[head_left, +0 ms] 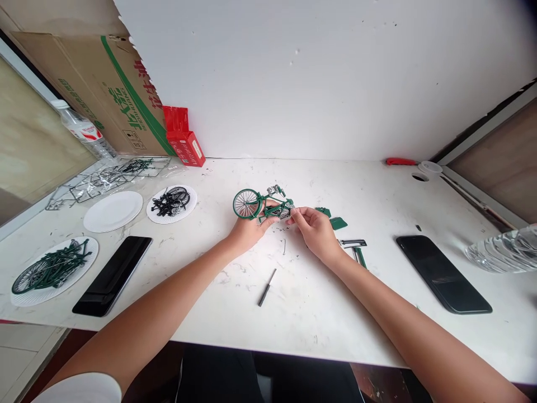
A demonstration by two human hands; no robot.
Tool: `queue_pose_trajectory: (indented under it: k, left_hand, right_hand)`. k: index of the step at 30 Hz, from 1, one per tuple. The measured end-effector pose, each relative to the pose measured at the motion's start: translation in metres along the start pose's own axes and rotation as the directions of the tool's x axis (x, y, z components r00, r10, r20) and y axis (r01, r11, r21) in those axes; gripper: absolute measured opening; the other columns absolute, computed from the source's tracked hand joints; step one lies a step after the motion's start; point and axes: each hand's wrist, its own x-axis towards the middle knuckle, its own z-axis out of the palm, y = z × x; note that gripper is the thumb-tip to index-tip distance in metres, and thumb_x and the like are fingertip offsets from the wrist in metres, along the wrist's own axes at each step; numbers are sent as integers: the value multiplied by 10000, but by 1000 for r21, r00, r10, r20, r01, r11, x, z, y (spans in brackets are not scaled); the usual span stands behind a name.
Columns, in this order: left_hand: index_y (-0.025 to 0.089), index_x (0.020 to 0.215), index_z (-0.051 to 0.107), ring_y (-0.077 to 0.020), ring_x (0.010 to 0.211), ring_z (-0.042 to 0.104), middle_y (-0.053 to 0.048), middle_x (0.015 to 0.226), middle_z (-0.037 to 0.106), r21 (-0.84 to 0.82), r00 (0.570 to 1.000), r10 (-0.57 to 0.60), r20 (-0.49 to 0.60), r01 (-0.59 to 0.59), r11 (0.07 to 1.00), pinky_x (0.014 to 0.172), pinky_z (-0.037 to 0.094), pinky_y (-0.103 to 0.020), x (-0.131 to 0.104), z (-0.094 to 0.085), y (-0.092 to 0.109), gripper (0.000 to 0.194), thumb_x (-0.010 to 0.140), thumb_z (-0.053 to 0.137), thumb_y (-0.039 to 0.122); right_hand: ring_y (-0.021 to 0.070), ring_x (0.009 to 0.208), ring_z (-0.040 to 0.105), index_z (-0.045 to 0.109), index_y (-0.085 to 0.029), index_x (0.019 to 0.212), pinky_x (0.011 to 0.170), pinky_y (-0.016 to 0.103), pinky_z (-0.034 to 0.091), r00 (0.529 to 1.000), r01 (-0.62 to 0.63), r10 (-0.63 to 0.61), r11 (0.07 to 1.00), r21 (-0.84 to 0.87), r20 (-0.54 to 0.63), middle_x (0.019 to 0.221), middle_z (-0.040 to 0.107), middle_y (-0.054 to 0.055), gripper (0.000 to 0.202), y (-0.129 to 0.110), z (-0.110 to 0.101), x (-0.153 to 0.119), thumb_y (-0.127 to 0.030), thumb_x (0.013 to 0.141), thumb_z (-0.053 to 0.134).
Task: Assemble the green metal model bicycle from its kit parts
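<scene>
A small green model bicycle point(263, 204) is held above the white table, its front wheel pointing left. My left hand point(250, 230) grips the frame from below, its fingers closed around the middle. At the rear end, my right hand point(312, 226) pinches the bicycle with thumb and forefinger; whether a tiny part sits between those fingertips is hidden. Tiny dark bits and a thin metal pin point(284, 247) lie under the hands. Nearer to me is a small black-handled screwdriver point(267, 288). Green flat pieces point(338, 223) lie beside my right hand.
Paper plates hold green bicycle parts point(54, 267) and black parts point(171, 201); another plate point(113, 211) lies between. Phones lie at left point(113, 275) and right point(442, 273). Plastic part frames point(113, 178), a red box point(184, 143) and bottles point(86, 131) stand around the edges.
</scene>
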Motion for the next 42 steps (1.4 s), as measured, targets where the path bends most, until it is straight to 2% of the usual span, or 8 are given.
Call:
queue_pose_trajectory:
  k: [3,7,13,19,26,34,37,42]
  left_hand:
    - [220,1280,665,-245,1231,715,-128,1327,738,10,1000,1,3,-1,1000,1070,601,-423,0,0,3,328,986,738,345]
    - [219,1259,666,-231,1182,739,-120,1305,749,-8,1000,19,7,-19,1000,1050,620,-414,0,-1,6,295,996,726,338]
    - [215,1246,658,-217,1179,745,-108,1279,754,-40,999,35,-13,-36,999,1052,626,-397,1,0,6,273,995,728,295]
    - [223,1279,633,-216,1202,739,-108,1293,751,-54,999,52,-10,-52,997,1075,613,-397,0,1,9,283,1018,698,312]
    - [232,1298,623,-205,1223,717,-102,1333,725,-1,998,62,-23,-62,998,1104,594,-399,-3,2,13,287,1042,658,356]
    - [224,1287,633,-210,1230,707,-107,1321,726,14,998,51,-20,-51,999,1082,602,-390,-4,3,13,277,1034,664,333]
    - [224,1293,629,-213,1229,708,-110,1332,722,20,999,46,-24,-46,999,1066,608,-384,-5,4,13,291,1026,678,330]
    - [233,1317,615,-207,1220,715,-105,1331,719,10,999,33,-43,-33,999,1077,604,-384,-6,5,15,314,1023,687,317]
  right_hand:
    - [226,873,696,758,-203,979,763,347,542,1000,-3,3,999,40,-14,971,807,100,625,1,1,0,-813,921,637]
    - [236,884,712,771,-207,969,747,350,555,999,-9,12,995,96,-36,991,814,110,622,2,0,0,-817,883,687]
    - [237,911,726,786,-204,970,818,369,563,1000,29,-28,990,138,-7,991,817,106,612,1,-1,-1,-801,834,757]
    - [194,774,691,814,-198,948,703,338,532,999,-7,11,994,105,-45,964,809,90,537,-2,2,-4,-706,781,862]
    - [182,761,680,816,-209,928,676,323,522,994,17,-5,994,109,-111,958,809,82,435,-5,4,-6,-633,833,842]
    - [156,686,599,818,-210,912,616,325,455,989,21,-10,997,76,-145,944,795,79,391,-4,2,-7,-587,824,868]
    - [175,754,628,801,-216,901,667,340,482,987,49,-38,997,66,-158,967,778,75,369,-5,3,-8,-579,852,848]
    - [258,1066,680,825,-248,889,831,397,548,965,130,-128,991,-7,-228,1137,744,98,301,-4,3,-7,-541,840,871]
